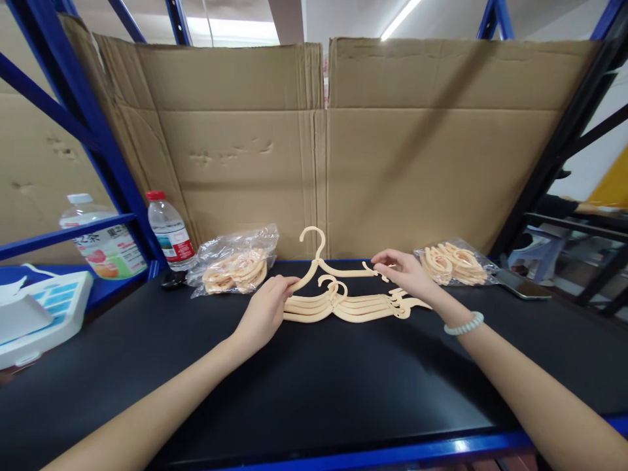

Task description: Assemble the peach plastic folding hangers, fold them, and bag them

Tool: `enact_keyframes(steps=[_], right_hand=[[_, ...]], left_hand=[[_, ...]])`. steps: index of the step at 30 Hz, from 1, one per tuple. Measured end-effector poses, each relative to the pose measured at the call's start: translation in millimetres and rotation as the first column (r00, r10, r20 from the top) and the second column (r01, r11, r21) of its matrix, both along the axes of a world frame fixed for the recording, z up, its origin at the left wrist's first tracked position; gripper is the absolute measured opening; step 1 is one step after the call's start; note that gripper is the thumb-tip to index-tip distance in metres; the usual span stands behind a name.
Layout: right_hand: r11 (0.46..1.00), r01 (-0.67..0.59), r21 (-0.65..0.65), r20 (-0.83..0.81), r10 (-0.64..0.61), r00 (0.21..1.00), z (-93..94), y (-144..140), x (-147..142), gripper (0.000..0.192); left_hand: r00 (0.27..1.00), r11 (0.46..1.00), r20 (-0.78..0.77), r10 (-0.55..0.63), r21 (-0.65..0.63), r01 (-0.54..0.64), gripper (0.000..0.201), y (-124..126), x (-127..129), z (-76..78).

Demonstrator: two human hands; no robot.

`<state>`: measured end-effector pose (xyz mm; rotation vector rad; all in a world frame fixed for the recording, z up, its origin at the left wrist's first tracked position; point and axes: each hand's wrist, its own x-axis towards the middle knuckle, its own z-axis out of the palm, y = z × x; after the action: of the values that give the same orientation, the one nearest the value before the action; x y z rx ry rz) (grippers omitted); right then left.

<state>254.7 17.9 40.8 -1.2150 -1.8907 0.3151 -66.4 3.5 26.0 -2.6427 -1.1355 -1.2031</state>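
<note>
Holding one cream plastic hanger (328,267) by its two ends, the left hand (265,313) pinches the left arm tip and the right hand (405,271) grips the right tip, just above a stack of matching hangers (353,305) lying on the black tabletop (304,386). Bagged hangers (234,267) sit to the left, another bag (454,261) at right.

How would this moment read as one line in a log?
left hand: grips top cream plastic hanger | right hand: grips its other end | hanger stack beneath
</note>
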Motion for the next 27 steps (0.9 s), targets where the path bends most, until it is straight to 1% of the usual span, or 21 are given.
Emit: enact_keyframes(steps=[2,3,4,7,10,12,17,19,21,24,27], right_hand=[[0.990,0.133,0.041,0.139,-0.138,0.981,-5.7,8.1,14.2,0.023],[0.983,0.175,0.059,0.204,-0.183,0.962,-9.6,11.7,20.4,0.021],[0.977,0.200,0.071,0.260,-0.212,0.942,-13.8,14.9,25.5,0.019],[0.972,0.223,0.073,0.356,-0.234,0.905,-25.3,21.3,33.4,0.014],[0.958,0.276,0.080,0.427,-0.283,0.858,-31.9,24.7,32.4,0.014],[0.941,0.326,0.091,0.458,-0.331,0.825,-34.0,26.7,29.9,0.018],[0.889,0.444,0.108,0.472,-0.439,0.764,-37.0,31.9,26.2,0.023],[0.879,0.467,0.093,0.462,-0.454,0.762,-38.2,33.4,26.0,0.023],[0.879,0.472,0.062,0.442,-0.449,0.777,-39.2,34.5,26.0,0.024],[0.892,0.451,-0.009,0.384,-0.414,0.826,-40.0,35.6,26.4,0.024],[0.913,0.401,-0.078,0.281,-0.365,0.887,-39.5,35.2,27.3,0.018]], left_hand=[[1.000,1.000,0.006,0.002,-0.020,-0.002,0.025,2.0,-0.3,-1.7],[1.000,0.999,0.007,0.002,-0.039,-0.002,0.025,2.7,-0.4,-2.6],[1.000,0.998,0.007,0.002,-0.058,-0.002,0.025,3.1,-0.3,-3.4],[1.000,0.993,0.019,-0.001,-0.117,0.003,0.025,2.2,1.0,-4.7],[0.999,0.985,0.034,-0.007,-0.172,0.013,0.023,-0.3,3.6,-5.5],[0.999,0.978,0.036,-0.011,-0.206,0.018,0.023,-2.3,5.8,-6.5],[0.997,0.968,0.069,-0.019,-0.249,0.036,0.022,-7.7,10.3,-8.9],[0.996,0.964,0.087,-0.024,-0.263,0.046,0.022,-9.7,11.0,-9.0],[0.995,0.961,0.099,-0.030,-0.272,0.056,0.023,-11.2,11.1,-8.7],[0.995,0.964,0.097,-0.031,-0.259,0.055,0.022,-12.3,11.0,-8.2],[0.996,0.972,0.087,-0.025,-0.231,0.044,0.021,-12.8,10.7,-7.6]])
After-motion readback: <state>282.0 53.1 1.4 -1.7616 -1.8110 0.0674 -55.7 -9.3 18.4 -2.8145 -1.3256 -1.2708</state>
